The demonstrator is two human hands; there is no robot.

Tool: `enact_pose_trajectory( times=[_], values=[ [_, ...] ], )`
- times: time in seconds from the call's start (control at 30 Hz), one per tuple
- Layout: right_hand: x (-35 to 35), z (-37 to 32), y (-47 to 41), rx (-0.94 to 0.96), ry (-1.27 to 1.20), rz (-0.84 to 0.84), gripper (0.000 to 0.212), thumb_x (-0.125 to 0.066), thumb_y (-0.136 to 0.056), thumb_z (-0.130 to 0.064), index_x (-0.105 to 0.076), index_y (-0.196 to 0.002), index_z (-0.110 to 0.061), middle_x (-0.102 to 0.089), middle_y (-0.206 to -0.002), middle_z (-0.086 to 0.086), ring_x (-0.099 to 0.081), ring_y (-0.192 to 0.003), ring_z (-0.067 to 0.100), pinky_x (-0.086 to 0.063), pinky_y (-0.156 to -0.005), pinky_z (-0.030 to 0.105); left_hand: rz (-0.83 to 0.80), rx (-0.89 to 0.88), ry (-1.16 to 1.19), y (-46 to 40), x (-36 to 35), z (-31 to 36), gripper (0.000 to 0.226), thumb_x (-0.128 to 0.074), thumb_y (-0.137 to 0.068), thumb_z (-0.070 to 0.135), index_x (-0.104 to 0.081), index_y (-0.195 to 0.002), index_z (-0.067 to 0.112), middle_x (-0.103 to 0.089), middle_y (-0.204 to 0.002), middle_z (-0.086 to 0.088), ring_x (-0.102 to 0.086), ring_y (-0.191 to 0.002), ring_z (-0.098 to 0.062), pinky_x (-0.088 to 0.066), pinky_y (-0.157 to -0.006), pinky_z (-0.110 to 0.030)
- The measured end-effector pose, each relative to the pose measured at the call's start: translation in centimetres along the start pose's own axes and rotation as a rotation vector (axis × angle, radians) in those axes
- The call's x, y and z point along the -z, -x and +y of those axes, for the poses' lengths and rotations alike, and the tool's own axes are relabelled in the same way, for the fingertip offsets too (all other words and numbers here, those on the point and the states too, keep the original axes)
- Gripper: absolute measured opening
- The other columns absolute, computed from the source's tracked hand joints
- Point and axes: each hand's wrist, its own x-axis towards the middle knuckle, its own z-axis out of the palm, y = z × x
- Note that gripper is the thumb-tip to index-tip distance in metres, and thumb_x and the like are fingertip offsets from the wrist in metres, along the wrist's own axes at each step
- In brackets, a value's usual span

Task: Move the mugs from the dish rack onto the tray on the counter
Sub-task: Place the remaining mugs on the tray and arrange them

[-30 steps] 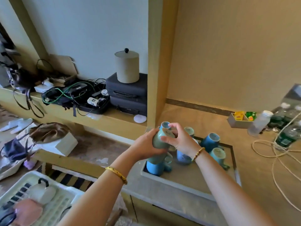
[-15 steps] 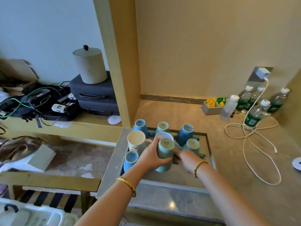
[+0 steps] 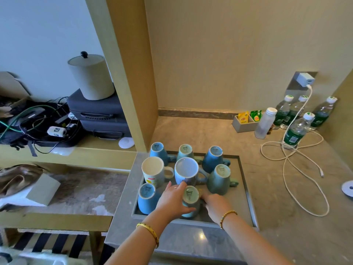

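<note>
Both hands are on the pale green mug: the left hand wraps its side, fingers curled around it, and the right hand grips it from the other side at the handle, fingers mostly hidden behind the mug. It stands upside down in the tray, front row, just right of a blue mug. Behind it sits a white mug, with more mugs beyond. Well right of the tray, a white cable loops past water bottles.
</note>
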Motion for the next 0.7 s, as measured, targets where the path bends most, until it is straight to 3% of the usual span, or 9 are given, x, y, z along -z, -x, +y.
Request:
enact_pose_trajectory(
  times=[0.27, 0.37, 0.43, 0.53, 0.7],
  values=[
    [-0.7, -0.5, -0.8, 0.002, -0.018, -0.047, 0.024, -0.043, -0.095, -0.02, -0.059, -0.111, -0.015, -0.066, -0.111, 0.013, -0.061, -0.104, 0.032, -0.05, -0.086, 0.037, -0.042, 0.059, -0.009, 0.1, -0.1, -1.3, 0.072, -0.069, -0.068, 0.058, -0.034, -0.124, 0.03, -0.057, -0.127, 0.004, -0.048, -0.124, -0.019, -0.014, -0.116, -0.038],
    [-0.5, -0.6, -1.1, 0.011, -0.049, -0.069, 0.025, -0.043, -0.095, -0.023, -0.059, -0.112, -0.015, -0.065, -0.112, 0.013, -0.061, -0.103, 0.031, -0.05, -0.087, 0.038, -0.099, 0.082, 0.008, -0.2, 0.3, -1.3, 0.074, -0.071, -0.068, 0.056, -0.033, -0.125, 0.028, -0.056, -0.127, 0.002, -0.049, -0.119, -0.018, -0.038, -0.104, -0.034],
    [-0.4, -0.5, -1.2, 0.019, -0.087, -0.089, 0.025, -0.044, -0.095, -0.024, -0.059, -0.113, -0.016, -0.066, -0.112, 0.012, -0.061, -0.102, 0.03, -0.05, -0.087, 0.036, -0.174, 0.086, 0.03, -0.4, 1.0, -1.2, 0.076, -0.071, -0.069, 0.054, -0.032, -0.128, 0.026, -0.054, -0.128, 0.0, -0.049, -0.117, -0.018, -0.046, -0.093, -0.031],
    [-0.4, -0.2, -1.1, 0.015, -0.143, -0.118, 0.027, -0.046, -0.095, -0.026, -0.059, -0.115, -0.015, -0.065, -0.113, 0.011, -0.061, -0.102, 0.028, -0.049, -0.088, 0.034, -0.261, 0.052, 0.08, -0.7, 2.8, -1.2, 0.074, -0.071, -0.071, 0.052, -0.036, -0.131, 0.026, -0.053, -0.132, 0.0, -0.052, -0.115, -0.016, -0.046, -0.095, -0.031],
    [-0.4, 0.2, -1.3, -0.005, -0.133, -0.118, 0.028, -0.048, -0.094, -0.025, -0.061, -0.114, -0.011, -0.065, -0.112, 0.014, -0.061, -0.102, 0.03, -0.05, -0.089, 0.035, -0.271, 0.015, 0.094, -0.5, 5.8, -1.3, 0.072, -0.072, -0.075, 0.044, -0.037, -0.137, 0.033, -0.053, -0.135, 0.004, -0.049, -0.124, -0.015, -0.039, -0.104, -0.032]
  ],
)
